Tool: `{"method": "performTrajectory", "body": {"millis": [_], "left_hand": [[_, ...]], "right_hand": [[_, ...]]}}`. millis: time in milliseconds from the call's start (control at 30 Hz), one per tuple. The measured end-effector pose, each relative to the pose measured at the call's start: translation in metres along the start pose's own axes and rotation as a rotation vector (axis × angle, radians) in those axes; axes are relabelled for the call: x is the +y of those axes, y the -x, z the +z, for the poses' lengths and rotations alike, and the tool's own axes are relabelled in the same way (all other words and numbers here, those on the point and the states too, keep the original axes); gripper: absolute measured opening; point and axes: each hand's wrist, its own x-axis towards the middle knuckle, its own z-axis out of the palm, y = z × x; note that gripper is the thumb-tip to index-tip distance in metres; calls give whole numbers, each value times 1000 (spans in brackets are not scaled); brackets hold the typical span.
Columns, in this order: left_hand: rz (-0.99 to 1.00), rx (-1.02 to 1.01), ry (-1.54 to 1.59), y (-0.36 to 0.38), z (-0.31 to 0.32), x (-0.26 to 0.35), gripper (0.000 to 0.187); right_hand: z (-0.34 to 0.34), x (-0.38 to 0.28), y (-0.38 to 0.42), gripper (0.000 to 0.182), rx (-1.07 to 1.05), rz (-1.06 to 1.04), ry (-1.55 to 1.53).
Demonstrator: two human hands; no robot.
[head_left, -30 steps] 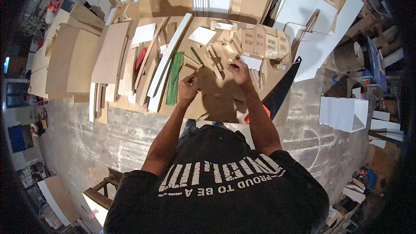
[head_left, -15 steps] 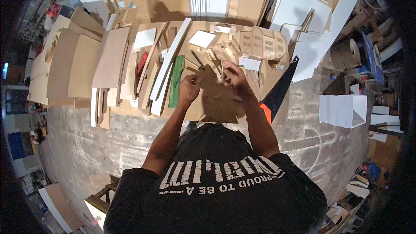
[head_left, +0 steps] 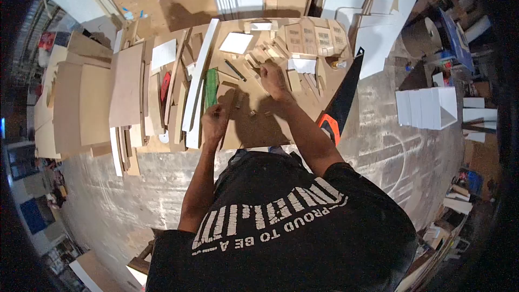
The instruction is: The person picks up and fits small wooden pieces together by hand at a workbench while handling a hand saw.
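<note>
A cluttered workshop with a worn grey floor [head_left: 373,165] surrounded the wooden tabletop [head_left: 262,134]. At far left leaned large boards [head_left: 67,103]; then came a red tool [head_left: 165,86], a long white strip [head_left: 200,78] and a green strip [head_left: 211,87]. The left hand [head_left: 215,121], fingers curled, was by the green strip's near end; whether it gripped anything could not be told. Past a dark stick [head_left: 234,70], the right hand [head_left: 274,80] was bent at the near edge of the small wood pieces [head_left: 267,53], its grip hidden. Farther right were a model house front [head_left: 313,38] and a saw [head_left: 346,89].

Such closely set pieces seemed to call for a light fingertip touch, with the forearm clear of the saw. The black shirt [head_left: 292,243] read "PROUD TO BE A"; its larger word was unclear.
</note>
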Motion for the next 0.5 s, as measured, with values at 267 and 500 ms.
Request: {"method": "performTrajectory", "body": {"millis": [267, 500], "left_hand": [[-52, 75, 71, 27, -31, -46, 30], [-93, 53, 71, 36, -33, -28, 31]], "right_hand": [[11, -37, 19, 53, -13, -46, 276], [19, -61, 28, 49, 88, 58, 32]]}}
